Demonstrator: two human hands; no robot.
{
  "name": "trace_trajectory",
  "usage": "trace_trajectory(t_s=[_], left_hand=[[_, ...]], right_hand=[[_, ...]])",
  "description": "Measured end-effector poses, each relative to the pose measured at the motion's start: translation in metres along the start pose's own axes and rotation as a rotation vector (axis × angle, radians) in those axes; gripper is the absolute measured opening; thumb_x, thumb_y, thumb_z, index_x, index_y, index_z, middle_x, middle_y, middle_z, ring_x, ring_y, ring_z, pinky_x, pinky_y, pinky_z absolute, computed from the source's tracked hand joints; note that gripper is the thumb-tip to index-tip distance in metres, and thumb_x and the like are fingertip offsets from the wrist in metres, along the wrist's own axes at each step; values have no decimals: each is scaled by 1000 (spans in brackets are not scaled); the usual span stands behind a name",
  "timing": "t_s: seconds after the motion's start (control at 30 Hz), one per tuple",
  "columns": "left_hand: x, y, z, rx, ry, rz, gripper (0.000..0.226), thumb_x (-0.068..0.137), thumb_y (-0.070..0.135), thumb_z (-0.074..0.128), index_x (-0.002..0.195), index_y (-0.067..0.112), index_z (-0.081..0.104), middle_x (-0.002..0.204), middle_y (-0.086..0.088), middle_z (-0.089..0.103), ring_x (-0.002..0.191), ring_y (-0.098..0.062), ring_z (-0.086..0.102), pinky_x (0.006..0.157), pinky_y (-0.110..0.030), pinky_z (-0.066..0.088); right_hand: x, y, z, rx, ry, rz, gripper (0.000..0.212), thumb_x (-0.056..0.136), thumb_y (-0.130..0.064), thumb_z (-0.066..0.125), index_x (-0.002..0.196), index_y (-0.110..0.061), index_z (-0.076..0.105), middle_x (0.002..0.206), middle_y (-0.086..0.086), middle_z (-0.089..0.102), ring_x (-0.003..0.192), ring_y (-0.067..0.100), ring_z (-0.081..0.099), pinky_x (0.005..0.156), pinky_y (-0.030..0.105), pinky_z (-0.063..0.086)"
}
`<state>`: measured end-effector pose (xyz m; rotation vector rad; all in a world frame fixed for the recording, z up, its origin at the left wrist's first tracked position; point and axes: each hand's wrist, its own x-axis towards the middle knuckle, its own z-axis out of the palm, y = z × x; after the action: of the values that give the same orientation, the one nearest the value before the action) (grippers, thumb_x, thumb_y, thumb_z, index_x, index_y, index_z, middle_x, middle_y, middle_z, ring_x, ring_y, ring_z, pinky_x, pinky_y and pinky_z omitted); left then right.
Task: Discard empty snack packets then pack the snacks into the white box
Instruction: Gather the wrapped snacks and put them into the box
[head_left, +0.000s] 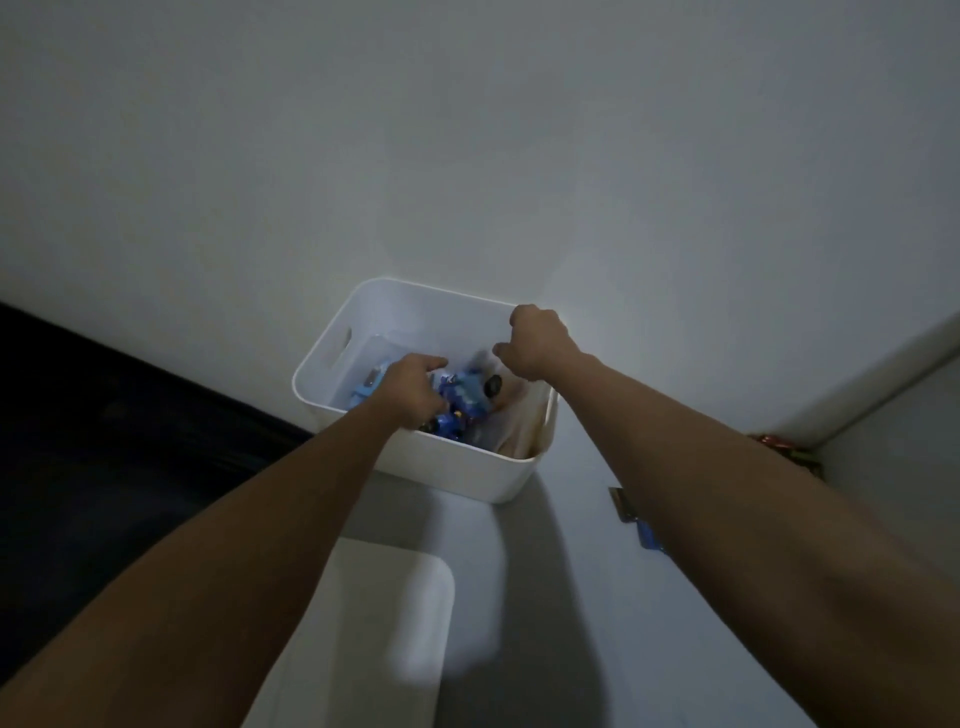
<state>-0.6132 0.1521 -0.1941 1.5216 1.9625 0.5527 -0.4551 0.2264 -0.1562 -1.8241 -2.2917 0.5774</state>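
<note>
A white box (457, 470) with a handle slot stands on the white surface against the wall. Inside it lie several blue snack packets (467, 400) and a pale packet at the right wall. My left hand (410, 389) reaches into the box and grips the blue packets from above. My right hand (535, 343) hovers over the box's far right rim with its fingers curled; I cannot see anything in it. Another blue packet (631, 512) lies on the surface right of the box, partly hidden by my right forearm.
A white lid or tray (389, 623) lies in front of the box, near me. A reddish packet (779, 444) sits in the right corner by a side wall. A dark area (104, 415) runs along the left edge of the surface.
</note>
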Motion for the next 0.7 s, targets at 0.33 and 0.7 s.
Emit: trace_trajectory(t_s=[0.33, 0.7], left_hand=[[2, 62, 24, -103, 102, 149, 38, 75, 9, 67, 113, 8, 67, 106, -9, 70, 97, -21, 65, 85, -19, 44], [-19, 162, 142, -73, -178, 366, 40, 77, 19, 70, 116, 11, 65, 101, -3, 68, 84, -13, 60, 78, -21, 45]], right_hand=[[-26, 83, -29, 157, 143, 99, 32, 85, -22, 65, 114, -9, 66, 113, 11, 69, 110, 29, 60, 96, 38, 49], [-100, 235, -48, 71, -69, 325, 45, 79, -26, 75, 120, -10, 62, 118, 11, 65, 106, 27, 61, 87, 31, 50]])
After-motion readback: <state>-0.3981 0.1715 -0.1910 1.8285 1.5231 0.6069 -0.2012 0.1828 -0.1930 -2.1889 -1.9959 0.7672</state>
